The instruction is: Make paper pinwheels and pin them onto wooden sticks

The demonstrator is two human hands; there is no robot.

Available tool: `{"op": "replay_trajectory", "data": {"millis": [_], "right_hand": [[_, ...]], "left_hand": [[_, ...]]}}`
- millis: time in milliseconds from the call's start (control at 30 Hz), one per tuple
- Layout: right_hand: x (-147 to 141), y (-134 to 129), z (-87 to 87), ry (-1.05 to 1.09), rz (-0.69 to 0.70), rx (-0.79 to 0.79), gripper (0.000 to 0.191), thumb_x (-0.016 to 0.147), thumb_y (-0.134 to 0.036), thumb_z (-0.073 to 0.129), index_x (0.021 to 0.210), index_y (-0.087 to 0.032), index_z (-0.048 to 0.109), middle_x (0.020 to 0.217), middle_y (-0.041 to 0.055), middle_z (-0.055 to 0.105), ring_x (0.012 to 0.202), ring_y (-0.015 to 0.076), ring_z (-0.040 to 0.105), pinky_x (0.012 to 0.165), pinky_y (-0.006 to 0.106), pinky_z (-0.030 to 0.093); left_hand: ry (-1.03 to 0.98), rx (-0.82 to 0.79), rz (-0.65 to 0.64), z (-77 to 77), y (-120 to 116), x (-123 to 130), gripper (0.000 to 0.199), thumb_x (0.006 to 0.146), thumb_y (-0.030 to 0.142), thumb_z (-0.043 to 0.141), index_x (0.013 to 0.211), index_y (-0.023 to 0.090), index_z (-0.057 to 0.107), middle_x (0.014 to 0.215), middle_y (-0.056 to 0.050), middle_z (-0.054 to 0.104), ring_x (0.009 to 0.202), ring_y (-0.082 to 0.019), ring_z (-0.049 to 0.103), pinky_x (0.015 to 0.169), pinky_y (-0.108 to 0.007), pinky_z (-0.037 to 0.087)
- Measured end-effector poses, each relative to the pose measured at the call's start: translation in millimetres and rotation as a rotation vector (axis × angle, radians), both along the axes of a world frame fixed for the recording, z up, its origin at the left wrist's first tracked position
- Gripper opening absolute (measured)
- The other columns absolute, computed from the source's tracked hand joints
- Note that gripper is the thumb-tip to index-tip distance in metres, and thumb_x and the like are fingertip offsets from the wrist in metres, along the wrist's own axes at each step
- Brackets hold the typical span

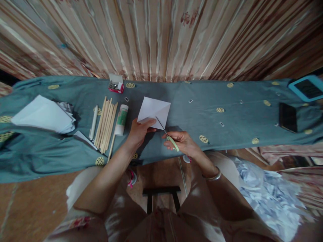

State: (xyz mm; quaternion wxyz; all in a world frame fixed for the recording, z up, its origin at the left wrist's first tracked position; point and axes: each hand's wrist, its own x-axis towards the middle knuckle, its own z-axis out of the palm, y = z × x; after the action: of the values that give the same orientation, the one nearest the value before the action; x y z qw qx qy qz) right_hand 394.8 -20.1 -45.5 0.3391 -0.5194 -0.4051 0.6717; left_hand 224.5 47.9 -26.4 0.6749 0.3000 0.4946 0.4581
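A square white paper with faint diagonal creases is held by my left hand at its lower left edge, thumb on top and fingers underneath. My right hand is closed round the light green handles of a pair of scissors. The scissors' dark blades lie over the lower right part of the paper, pointing up and left toward its middle. Whether the blades cut into the sheet cannot be made out.
Left of my hands are a glue bottle, wooden sticks, a white candle-like stick, stacked paper and a small red box. A black phone and blue-framed tablet lie right. Crumpled paper is below.
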Motion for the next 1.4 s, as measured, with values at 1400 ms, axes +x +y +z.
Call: {"op": "replay_trajectory", "data": {"millis": [1400], "right_hand": [[-4,2,9.5,0.023,-0.042,-0.049,0.048,0.048,-0.046,0.092,0.078,-0.018,0.066,0.051,-0.0075,0.059,0.046,0.0061,0.053,0.047,0.019,0.043]], "left_hand": [[-0.003,-0.016,0.024,-1.6,1,-1,0.037,0.046,0.025,0.086,0.077,0.013,0.070,0.076,-0.002,0.071,0.066,-0.016,0.064,0.049,-0.023,0.051]]}}
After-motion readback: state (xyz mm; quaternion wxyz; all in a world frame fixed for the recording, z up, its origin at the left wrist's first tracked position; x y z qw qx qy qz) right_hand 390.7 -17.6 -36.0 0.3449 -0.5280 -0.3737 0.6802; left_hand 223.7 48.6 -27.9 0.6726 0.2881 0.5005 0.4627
